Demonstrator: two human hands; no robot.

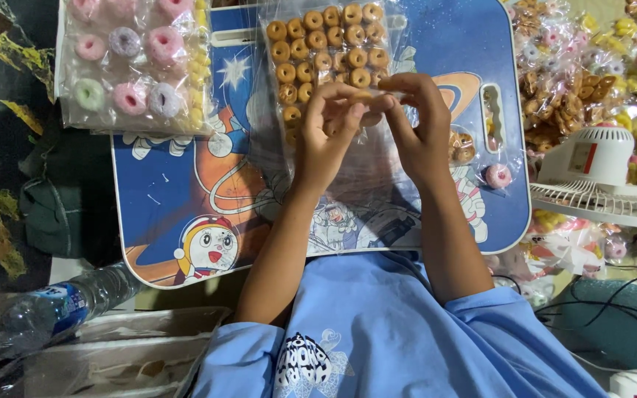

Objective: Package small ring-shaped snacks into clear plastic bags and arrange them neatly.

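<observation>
My left hand (326, 133) and my right hand (418, 121) meet fingertip to fingertip above a blue cartoon-printed lap table (171, 191). Between the fingertips sits a small brown ring snack (363, 95), pinched from both sides. Directly beneath the hands lies a clear plastic bag (366, 188) with several rows of brown ring snacks (326, 44) in its far half; its near half looks flat and mostly unfilled. One loose pink ring (497, 175) and a brown ring (463, 151) lie on the table just right of my right wrist.
A bag of pink, purple and green ring sweets (130, 66) lies at the table's far left. More filled snack bags (576, 81) are piled at the right behind a white fan (595, 177). A water bottle (38, 313) and a clear tray (127, 354) sit near left.
</observation>
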